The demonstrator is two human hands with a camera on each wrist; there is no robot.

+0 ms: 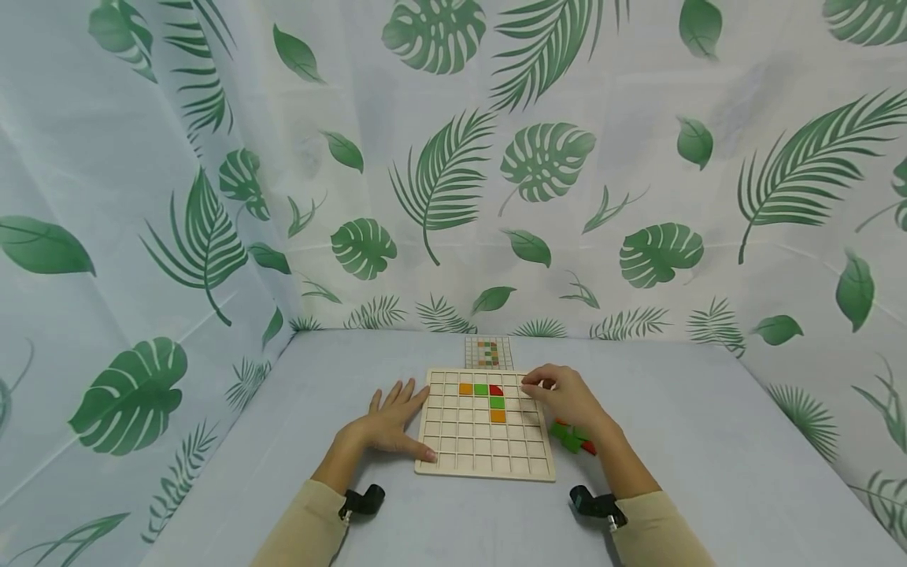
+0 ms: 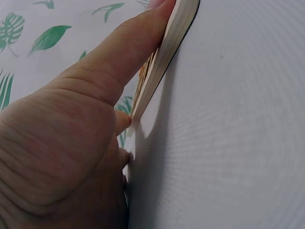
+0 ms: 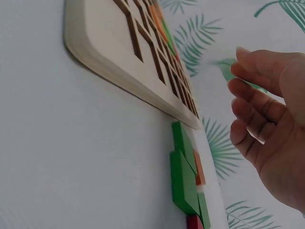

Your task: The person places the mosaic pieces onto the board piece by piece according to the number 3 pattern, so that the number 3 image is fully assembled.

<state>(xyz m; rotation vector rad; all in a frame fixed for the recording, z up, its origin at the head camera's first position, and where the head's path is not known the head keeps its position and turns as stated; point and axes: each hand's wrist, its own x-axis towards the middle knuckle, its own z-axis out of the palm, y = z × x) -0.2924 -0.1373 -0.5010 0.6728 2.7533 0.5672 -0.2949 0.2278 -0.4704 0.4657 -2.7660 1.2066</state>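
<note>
A pale wooden grid board (image 1: 460, 465) lies flat on the table. Several tiles sit in its cells: an orange square (image 1: 465, 389), a green square (image 1: 481, 390) and a red tile with a rounded corner (image 1: 496, 390) form a row, with green and orange squares below the red one. Spread fingers of my left hand (image 1: 386, 428) rest along the board's left edge, the thumb on its lower left corner. My right hand (image 1: 567, 398) is raised over the board's upper right edge. Its fingers are loosely bent, and the right wrist view shows nothing between them.
Loose green tiles (image 3: 183, 183), an orange tile (image 3: 198, 167) and a red tile (image 3: 194, 222) lie beside the board's right edge, below my right forearm. Behind the board is a small printed grid card (image 1: 487, 353) with a colored pattern. A leaf-patterned curtain (image 1: 453, 197) stands behind the table.
</note>
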